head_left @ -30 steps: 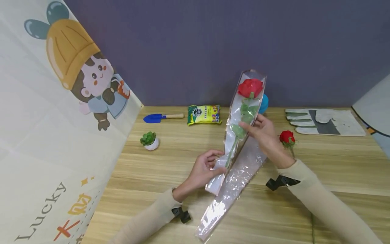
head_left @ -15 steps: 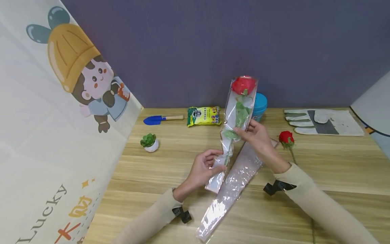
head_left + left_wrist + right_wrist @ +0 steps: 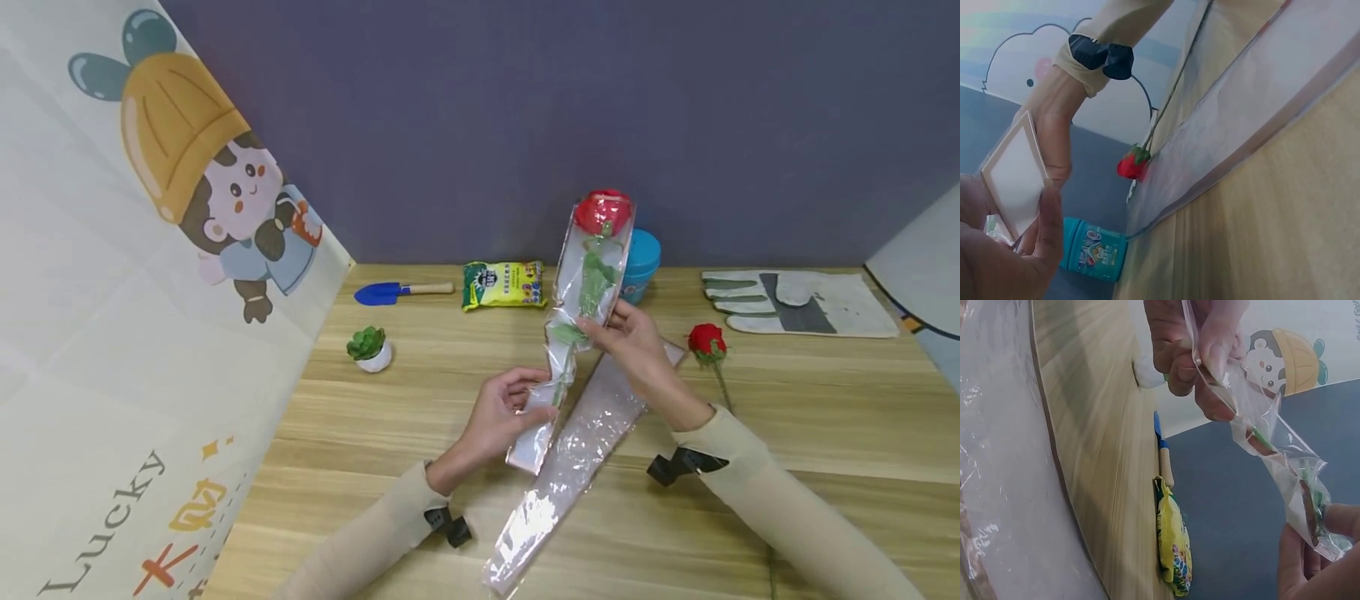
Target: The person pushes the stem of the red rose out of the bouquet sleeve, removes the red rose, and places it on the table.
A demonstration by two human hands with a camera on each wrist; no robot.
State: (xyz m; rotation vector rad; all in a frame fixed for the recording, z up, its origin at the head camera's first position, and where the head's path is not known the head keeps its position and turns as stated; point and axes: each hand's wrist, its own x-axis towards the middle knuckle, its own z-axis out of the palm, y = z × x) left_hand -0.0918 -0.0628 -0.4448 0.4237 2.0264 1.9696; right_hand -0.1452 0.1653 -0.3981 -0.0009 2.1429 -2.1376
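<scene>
A red rose (image 3: 603,212) with green leaves is inside a clear plastic flower sleeve (image 3: 572,262), held tilted over the table. My left hand (image 3: 501,419) pinches the narrow lower end between thumb and fingers. Higher up, near the leaves, my right hand (image 3: 637,342) grips the sleeve's right edge. Between the hands the plastic is creased and narrowed around the stem, as the right wrist view shows. A second, flat sleeve (image 3: 570,467) lies on the table below. In the left wrist view the pale bottom end of the held sleeve (image 3: 1016,178) faces the camera.
Right of my right hand lies another rose (image 3: 707,340), its stem running under the forearm. A work glove (image 3: 802,302) lies at the back right. Along the back are a blue-lidded tub (image 3: 640,262), a yellow-green packet (image 3: 504,285) and a trowel (image 3: 401,292). A potted succulent (image 3: 369,347) stands left.
The rose end of the sleeve has shifted slightly left, and the sleeve has crumpled between the hands. My right hand has moved slightly left and down. The left hand stays put.
</scene>
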